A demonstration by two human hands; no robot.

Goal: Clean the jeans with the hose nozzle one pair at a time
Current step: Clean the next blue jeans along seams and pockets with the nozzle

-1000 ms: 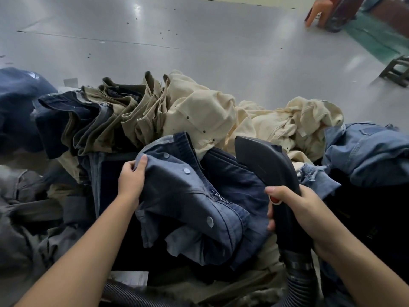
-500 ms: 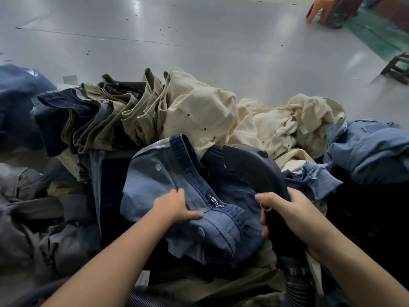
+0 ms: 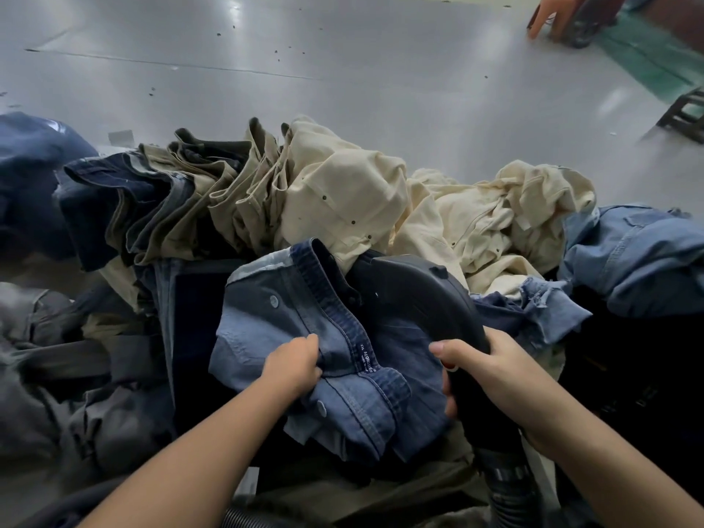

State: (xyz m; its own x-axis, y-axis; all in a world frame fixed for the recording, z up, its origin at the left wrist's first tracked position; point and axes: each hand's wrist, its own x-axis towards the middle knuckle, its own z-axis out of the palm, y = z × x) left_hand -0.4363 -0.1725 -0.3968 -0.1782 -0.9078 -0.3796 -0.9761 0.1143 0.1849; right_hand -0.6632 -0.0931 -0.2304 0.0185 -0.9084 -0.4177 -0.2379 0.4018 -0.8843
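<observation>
Waistband label (image 3: 366,360) on blue jeans (image 3: 304,337): "XXL" readable; brand text blurred.

Our two hands, forearms bare, reaching forward.
Our left hand (image 3: 293,369) is bunched, its fingers curled into a fistful; our right hand (image 3: 491,369) is wrapped, thumb extended leftward.

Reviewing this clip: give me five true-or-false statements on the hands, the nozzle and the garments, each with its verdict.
1. The right hand grips the black plastic hose nozzle. True.
2. The left hand lies flat on the grey floor. False: it pinches the blue denim garment.
3. Cream garments lie behind the denim one. True.
4. The nozzle is bright orange. False: it is black.
5. A size label shows on the denim waistband. True.
</observation>
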